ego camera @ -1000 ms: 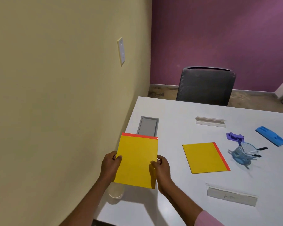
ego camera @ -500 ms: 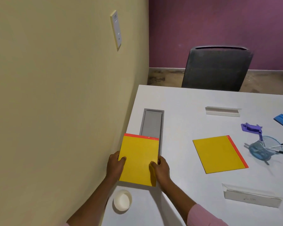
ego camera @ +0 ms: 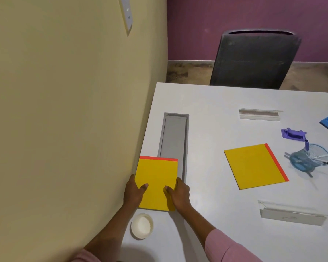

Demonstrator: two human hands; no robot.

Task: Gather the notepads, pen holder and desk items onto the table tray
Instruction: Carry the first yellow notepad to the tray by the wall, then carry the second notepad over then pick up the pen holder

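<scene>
I see my left hand [ego camera: 133, 193] and right hand [ego camera: 179, 193] pinching a yellow notepad [ego camera: 156, 183] by its sides. It is flat and square with a red strip on top. It sits over the near end of the grey table tray [ego camera: 175, 136].

From my remote seat I see two bare forearms reaching up from the bottom edge, each ending in a bare hand with no rings, watch or gloves: the left hand [ego camera: 133, 191] and the right hand [ego camera: 179, 193]. Below the right hand, past the wrist and a stretch of uncovered forearm, a pink sleeve [ego camera: 227, 248] with soft folds covers the arm from about mid-forearm down to the frame edge. Below the left hand the forearm is uncovered for longer, and only a small patch of the same pink cloth [ego camera: 85, 257] shows at the very bottom.
</scene>
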